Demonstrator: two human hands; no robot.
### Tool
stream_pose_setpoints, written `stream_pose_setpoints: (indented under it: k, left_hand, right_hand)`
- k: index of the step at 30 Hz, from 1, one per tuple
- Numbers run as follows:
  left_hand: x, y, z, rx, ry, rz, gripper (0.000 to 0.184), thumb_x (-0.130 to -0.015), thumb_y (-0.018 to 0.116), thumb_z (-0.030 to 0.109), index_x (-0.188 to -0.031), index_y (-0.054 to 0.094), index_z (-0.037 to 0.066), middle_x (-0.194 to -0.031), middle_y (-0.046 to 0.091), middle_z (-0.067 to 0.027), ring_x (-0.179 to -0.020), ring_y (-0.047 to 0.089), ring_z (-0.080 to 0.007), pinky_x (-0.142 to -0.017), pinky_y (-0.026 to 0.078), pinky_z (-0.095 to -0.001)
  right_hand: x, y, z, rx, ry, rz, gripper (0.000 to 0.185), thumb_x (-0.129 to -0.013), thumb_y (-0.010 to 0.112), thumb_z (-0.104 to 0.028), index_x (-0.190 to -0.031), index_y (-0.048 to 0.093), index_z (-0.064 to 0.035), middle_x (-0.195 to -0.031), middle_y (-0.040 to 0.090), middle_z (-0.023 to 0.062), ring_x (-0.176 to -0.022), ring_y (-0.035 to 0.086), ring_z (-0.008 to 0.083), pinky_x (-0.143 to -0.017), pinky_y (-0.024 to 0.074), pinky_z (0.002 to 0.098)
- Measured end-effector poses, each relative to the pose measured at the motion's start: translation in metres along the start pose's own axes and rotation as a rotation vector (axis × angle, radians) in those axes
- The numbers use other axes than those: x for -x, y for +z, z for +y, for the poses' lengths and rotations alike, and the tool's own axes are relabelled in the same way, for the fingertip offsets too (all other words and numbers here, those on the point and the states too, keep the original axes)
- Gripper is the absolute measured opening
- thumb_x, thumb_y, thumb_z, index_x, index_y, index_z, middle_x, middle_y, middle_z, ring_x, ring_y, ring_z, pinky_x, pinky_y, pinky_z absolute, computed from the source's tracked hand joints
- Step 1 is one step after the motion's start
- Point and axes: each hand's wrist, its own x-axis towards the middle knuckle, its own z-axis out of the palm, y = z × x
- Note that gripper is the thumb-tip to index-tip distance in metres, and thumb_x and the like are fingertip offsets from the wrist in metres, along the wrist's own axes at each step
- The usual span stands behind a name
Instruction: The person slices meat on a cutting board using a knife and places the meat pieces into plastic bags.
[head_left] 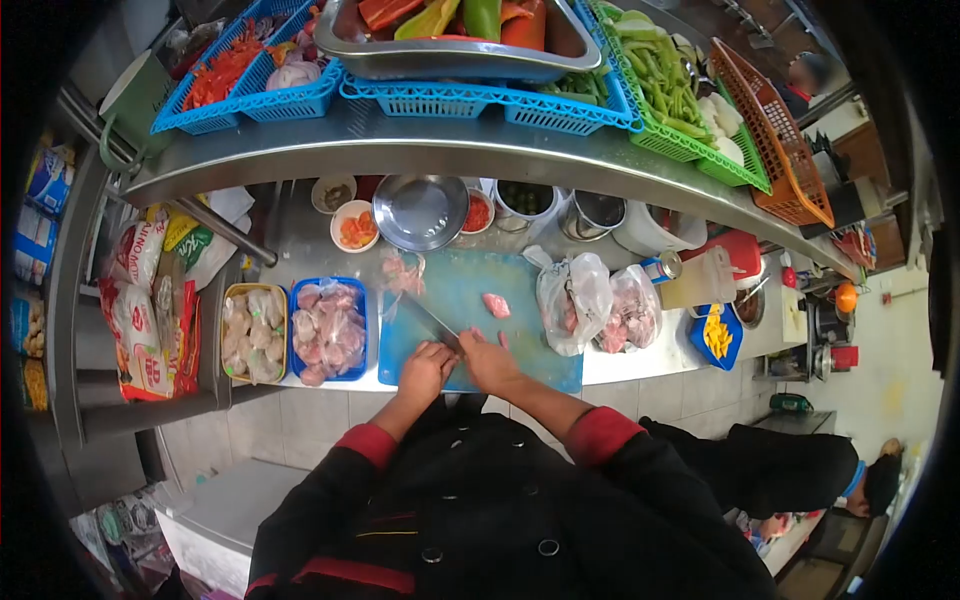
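Observation:
My right hand (488,362) is wrapped round the handle of a kitchen knife (432,320), its blade slanting up and left over the blue-green cutting board (535,360). Close beside it, my left hand (426,368) is closed with curled fingers at the board's near edge; what they hold, if anything, is hidden. A chunk of pink raw meat (495,305) lies right of the blade, with a small meat strip (503,341) below it. Several pale pink meat pieces (403,272) rest at the board's far left corner.
Left of the board stand a blue basket (364,345) and a yellow tray (232,372) of bagged meat. Plastic bags of meat (572,300) sit at right. Behind are bowls and a metal lid (420,212), beneath an overhead steel shelf (400,158). Another person (770,465) is at right.

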Motion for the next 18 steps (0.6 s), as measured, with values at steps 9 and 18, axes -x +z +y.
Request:
stream_pose_setpoints:
  k: [9, 18]
  left_hand:
    - [-0.005, -0.029, 0.012, 0.103, 0.098, 0.011, 0.011, -0.087, 0.075, 0.013, -0.094, 0.071, 0.005, -0.094, 0.071, -0.0104, -0.091, 0.068, -0.0323, -0.079, 0.055, -0.0424]
    - [-0.041, -0.059, 0.057, 0.101, 0.119, -0.204, 0.019, -0.084, 0.079, 0.024, -0.095, 0.072, 0.010, -0.084, 0.071, -0.0070, -0.078, 0.069, -0.0306, -0.071, 0.056, -0.0429]
  right_hand:
    - [0.058, -0.090, -0.015, -0.160, 0.062, 0.193, 0.034, -0.089, 0.066, -0.011, -0.123, 0.060, -0.0108, -0.110, 0.063, 0.0165, -0.083, 0.068, 0.0420, -0.067, 0.0565, 0.0519]
    - [0.088, -0.070, -0.027, -0.042, 0.069, 0.139, 0.029, -0.082, 0.074, -0.015, -0.106, 0.059, -0.0122, -0.104, 0.061, 0.0099, -0.085, 0.070, 0.0333, -0.066, 0.0572, 0.0476]
